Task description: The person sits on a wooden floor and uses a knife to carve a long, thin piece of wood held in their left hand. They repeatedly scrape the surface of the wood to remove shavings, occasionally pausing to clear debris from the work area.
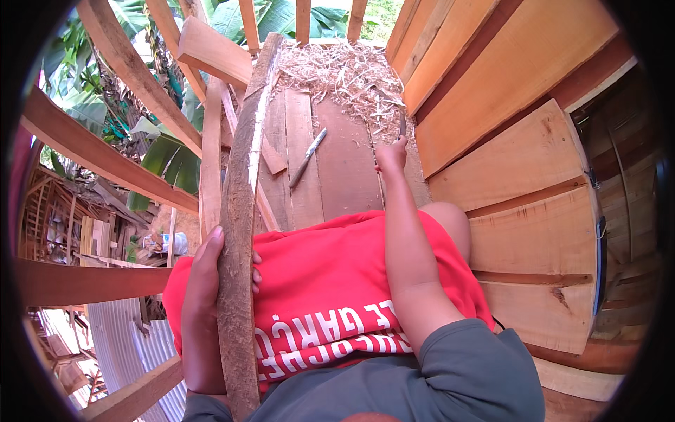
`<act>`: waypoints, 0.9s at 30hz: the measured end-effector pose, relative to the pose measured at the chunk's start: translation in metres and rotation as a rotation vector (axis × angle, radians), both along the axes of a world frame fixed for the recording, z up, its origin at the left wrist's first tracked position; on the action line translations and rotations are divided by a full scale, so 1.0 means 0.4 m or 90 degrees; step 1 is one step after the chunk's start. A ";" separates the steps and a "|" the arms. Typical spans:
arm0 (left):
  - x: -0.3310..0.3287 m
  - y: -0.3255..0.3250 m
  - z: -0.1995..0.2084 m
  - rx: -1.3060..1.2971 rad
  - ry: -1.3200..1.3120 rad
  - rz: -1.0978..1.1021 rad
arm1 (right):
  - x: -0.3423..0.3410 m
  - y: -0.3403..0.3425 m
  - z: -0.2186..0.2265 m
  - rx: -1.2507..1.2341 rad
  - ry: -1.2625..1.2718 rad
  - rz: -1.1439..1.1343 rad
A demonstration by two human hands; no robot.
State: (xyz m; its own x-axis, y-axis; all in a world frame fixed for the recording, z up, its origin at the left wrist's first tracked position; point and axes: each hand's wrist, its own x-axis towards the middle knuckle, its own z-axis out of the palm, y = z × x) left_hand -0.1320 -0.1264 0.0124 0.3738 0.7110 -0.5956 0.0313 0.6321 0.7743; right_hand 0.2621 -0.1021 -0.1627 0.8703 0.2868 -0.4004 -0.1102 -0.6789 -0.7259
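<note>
My left hand is wrapped around a long, rough, bark-edged piece of wood, with its fingertips showing on the far side. The wood runs from my lap up to the far end of the floor, and a pale, freshly cut strip shows along its upper right edge. Stretched out to the right, my right hand is closed on a knife with a dark, curved shape, its tip near the shavings. Between the wood and my right hand, a second knife with a dark handle and silver blade lies on the floorboards.
Curly wood shavings heap at the far end of the plank floor. A board wall rises on the right. On the left stands an open railing of wooden slats. A wooden block sits by the wood's far end. Red cloth covers my lap.
</note>
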 end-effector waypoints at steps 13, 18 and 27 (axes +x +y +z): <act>0.006 0.006 0.003 0.000 -0.016 -0.001 | 0.329 -0.086 0.046 -0.401 -0.246 0.593; 0.026 0.017 0.000 -0.016 0.006 -0.013 | 0.378 -0.080 -0.079 -0.584 -0.310 0.675; 0.039 0.012 0.011 -0.015 0.046 0.012 | 0.395 -0.018 -0.044 -0.559 -0.317 0.693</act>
